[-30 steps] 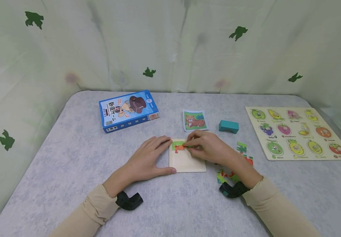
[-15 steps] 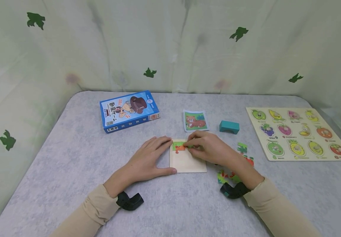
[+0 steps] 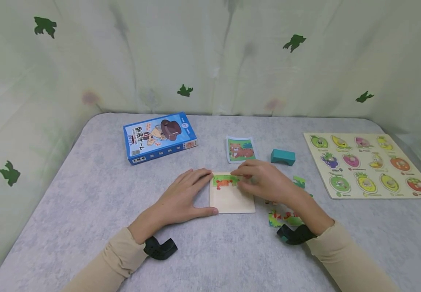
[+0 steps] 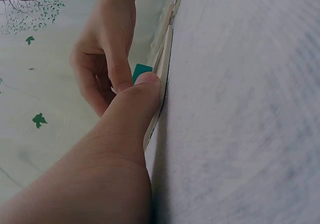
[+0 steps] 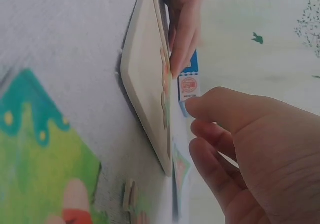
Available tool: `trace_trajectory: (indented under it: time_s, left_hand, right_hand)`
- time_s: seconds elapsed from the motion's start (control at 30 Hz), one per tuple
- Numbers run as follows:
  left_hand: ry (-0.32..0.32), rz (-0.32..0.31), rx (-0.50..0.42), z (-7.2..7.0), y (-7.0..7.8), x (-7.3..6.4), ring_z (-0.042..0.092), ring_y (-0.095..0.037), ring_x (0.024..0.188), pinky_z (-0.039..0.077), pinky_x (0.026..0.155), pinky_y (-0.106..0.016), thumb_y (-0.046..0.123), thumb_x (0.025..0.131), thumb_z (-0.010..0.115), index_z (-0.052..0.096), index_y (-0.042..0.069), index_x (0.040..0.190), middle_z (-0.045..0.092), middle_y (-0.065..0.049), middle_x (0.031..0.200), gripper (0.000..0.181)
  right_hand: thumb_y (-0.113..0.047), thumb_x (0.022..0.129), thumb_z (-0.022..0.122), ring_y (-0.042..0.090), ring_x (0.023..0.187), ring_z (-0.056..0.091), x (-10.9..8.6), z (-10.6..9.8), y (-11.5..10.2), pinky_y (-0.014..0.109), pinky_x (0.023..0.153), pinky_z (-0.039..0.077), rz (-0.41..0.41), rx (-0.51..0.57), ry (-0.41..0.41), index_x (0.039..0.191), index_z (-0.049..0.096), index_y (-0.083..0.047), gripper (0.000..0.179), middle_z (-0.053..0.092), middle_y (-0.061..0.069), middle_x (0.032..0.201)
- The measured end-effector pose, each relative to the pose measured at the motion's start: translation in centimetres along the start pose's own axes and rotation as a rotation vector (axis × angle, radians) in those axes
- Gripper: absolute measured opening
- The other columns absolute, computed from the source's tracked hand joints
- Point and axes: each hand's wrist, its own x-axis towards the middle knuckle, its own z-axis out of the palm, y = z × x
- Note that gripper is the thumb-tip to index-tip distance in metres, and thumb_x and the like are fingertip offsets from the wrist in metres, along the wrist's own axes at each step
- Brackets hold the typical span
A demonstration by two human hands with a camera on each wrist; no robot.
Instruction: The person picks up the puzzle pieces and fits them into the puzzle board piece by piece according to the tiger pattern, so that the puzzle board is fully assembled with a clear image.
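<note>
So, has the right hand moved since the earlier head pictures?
Yes: in the head view, the right hand has shifted slightly right against the wooden board, uncovering more of the puzzle pieces.

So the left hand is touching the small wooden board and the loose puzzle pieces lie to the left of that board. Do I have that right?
Not quite: the loose puzzle pieces lie to the right of the small wooden board, as the head view shows. The left hand is touching the board.
</note>
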Motion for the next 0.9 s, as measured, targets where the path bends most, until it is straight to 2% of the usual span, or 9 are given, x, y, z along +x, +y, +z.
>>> trace_trajectory:
  time_s: [0.33,0.7,0.9]
  left_hand:
    - [0.001,0.002,0.004,0.0,0.0,0.0,0.033,-0.024,0.153,0.017,0.131,-0.046,0.071,0.086,0.069,0.041,0.011,0.159,0.038,-0.005,0.163,0.098]
    - [-0.005,-0.006,0.002,0.0,0.1,0.0,0.032,-0.024,0.154,0.016,0.131,-0.046,0.071,0.086,0.069,0.041,0.011,0.159,0.038,-0.005,0.164,0.098]
    - [-0.001,-0.001,0.0,-0.1,0.1,0.0,0.032,-0.024,0.153,0.017,0.131,-0.047,0.071,0.086,0.069,0.041,0.01,0.159,0.038,-0.006,0.163,0.099]
  right_hand:
    - [-0.017,0.095,0.076,0.016,0.093,0.065,-0.4,-0.9,-0.2,0.035,0.076,0.06,0.007,0.001,0.019,0.121,0.077,-0.012,0.027,0.073,0.002,0.117]
    - [-0.017,0.093,0.079,0.016,0.094,0.067,-1.0,-1.6,-0.2,0.032,0.077,0.061,0.002,0.008,0.048,0.12,0.077,-0.011,0.028,0.074,0.001,0.117]
    - [-0.019,0.093,0.079,0.017,0.095,0.067,-1.3,-2.1,-0.1,0.032,0.079,0.061,0.007,0.001,0.029,0.122,0.076,-0.013,0.03,0.074,0.0,0.118]
